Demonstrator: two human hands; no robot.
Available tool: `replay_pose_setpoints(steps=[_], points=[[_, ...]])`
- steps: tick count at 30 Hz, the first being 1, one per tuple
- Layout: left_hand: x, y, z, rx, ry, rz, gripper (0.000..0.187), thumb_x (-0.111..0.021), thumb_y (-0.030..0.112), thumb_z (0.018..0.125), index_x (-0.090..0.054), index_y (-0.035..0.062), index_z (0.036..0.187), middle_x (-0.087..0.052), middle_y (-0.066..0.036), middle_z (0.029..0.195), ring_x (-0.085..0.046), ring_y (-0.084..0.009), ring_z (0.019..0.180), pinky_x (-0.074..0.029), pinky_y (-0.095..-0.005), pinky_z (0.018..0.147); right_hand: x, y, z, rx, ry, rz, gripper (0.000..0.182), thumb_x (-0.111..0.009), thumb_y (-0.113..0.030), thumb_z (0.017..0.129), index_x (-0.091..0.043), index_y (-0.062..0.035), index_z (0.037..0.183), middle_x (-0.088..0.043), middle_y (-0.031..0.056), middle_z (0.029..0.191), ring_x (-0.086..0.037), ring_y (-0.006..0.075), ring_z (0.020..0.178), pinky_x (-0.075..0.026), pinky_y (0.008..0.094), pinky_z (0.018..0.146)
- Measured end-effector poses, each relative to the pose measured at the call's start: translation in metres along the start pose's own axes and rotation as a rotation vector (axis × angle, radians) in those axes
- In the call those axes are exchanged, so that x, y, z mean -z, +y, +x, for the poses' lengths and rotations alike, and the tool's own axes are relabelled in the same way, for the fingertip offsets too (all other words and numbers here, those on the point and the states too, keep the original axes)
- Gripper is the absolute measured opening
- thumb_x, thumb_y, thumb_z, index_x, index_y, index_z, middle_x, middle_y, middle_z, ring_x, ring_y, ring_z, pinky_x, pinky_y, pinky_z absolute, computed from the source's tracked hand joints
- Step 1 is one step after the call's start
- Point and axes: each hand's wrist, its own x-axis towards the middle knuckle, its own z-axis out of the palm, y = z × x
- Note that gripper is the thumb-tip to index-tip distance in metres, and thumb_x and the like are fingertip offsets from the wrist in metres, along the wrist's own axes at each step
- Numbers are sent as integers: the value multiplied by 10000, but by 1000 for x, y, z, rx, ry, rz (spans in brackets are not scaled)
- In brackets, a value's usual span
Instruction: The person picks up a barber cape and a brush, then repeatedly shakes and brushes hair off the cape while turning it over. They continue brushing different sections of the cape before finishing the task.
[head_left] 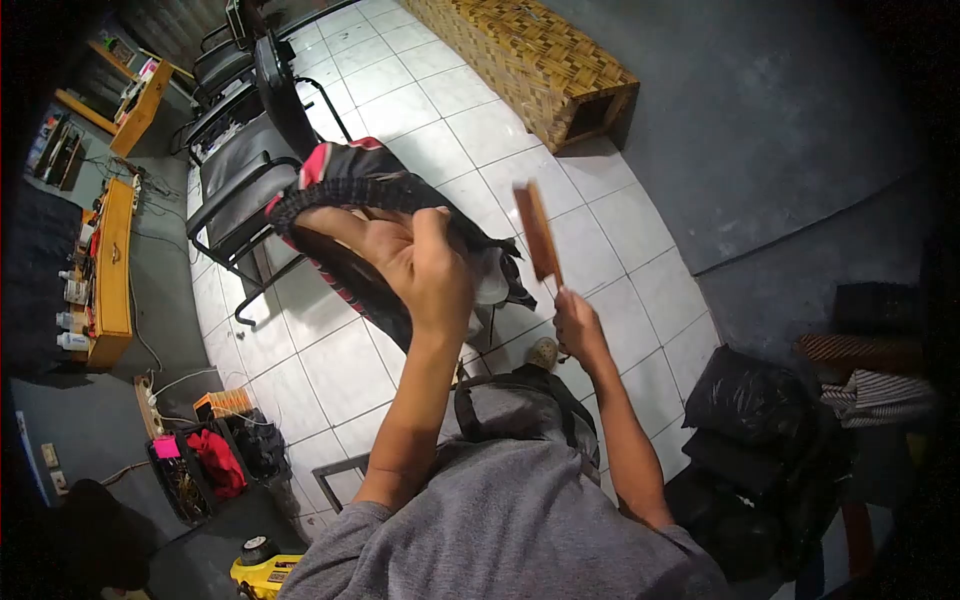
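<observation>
Room: white tiled floor (420,110) lies open beneath raised hands.
Left hand (425,265): grips black, red-trimmed fabric shoe (350,180).
Right hand (575,325): clasps flat wooden brush (537,230).

A black shoe (370,215) with red trim is held up, tilted. A wooden brush (538,232) stands upright just beside it.

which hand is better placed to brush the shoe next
Right. The right hand already grips the brush by its handle, raised just beside the shoe. The left hand is wrapped around the shoe, holding it up, so it probably should steady it.
</observation>
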Motion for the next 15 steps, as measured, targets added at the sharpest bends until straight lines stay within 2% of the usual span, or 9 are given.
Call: replay_pose_setpoints(steps=[1,3,5,6,7,9,10,14,15], points=[[-4,-1,-3,1,-5,14,437,-447,-85,707,-208,32,1053,-378,-46,790,-396,-93,633,-336,-217,600,1,-32,-17,0,4,3,344,-362,-384,893,-458,-73,783,-453,23,572,-465,144,468,-372,273,416],[-13,-4,-9,1,-16,43,645,-450,-68,688,-40,3,1181,-338,-81,919,-375,-125,760,-309,-253,744,0,-79,-44,51,-298,544,357,-314,-433,900,-389,-107,779,-347,-32,559,-323,76,422,-311,216,383],[-19,-7,-13,1,-27,69,865,-453,-51,669,128,-26,1309,-297,-117,1049,-353,-157,888,-282,-289,888,-7,-90,-61,86,-423,619,352,-294,-448,900,-389,-120,815,-290,-50,533,-258,43,389,-232,189,343],[-7,-23,-7,-158,-55,302,876,-416,-77,671,171,33,1312,-339,-75,968,-382,-85,706,-366,-183,647,-11,-83,-64,50,-465,544,342,-292,-427,906,-389,-111,817,-299,-42,535,-239,39,379,-217,198,330],[-10,-24,-4,-157,-57,300,876,-416,-77,671,171,33,1312,-339,-75,968,-382,-85,706,-366,-183,647,-13,-68,-61,52,-463,544,342,-292,-427,906,-389,-111,817,-299,-42,535,-239,39,379,-217,198,330],[-14,-24,1,-44,-22,4,878,-389,-92,683,204,81,1307,-375,-29,859,-359,-45,601,-299,-128,497,-17,-37,-48,257,-557,82,335,-306,-371,913,-400,-71,795,-317,2,529,-309,95,397,-300,249,359],[-9,-24,5,-140,13,282,812,-397,-87,697,103,85,1314,-394,-3,768,-375,-48,594,-312,-151,488,-18,-31,-42,491,-366,-278,299,-354,-287,890,-463,-12,846,-426,96,540,-443,234,463,-398,361,465],[-9,-17,16,155,-28,-66,598,-415,-89,709,-138,68,1215,-396,16,703,-377,-39,551,-321,-175,476,-9,112,8,546,-489,-863,271,-386,-226,853,-530,-4,915,-545,188,665,-544,357,655,-430,432,622],[-8,-17,17,152,-31,-71,598,-415,-89,709,-138,68,1215,-396,16,703,-377,-39,551,-321,-175,476,-6,118,8,329,-445,-974,253,-410,-183,820,-543,12,913,-546,217,789,-549,356,773,-436,437,680]])
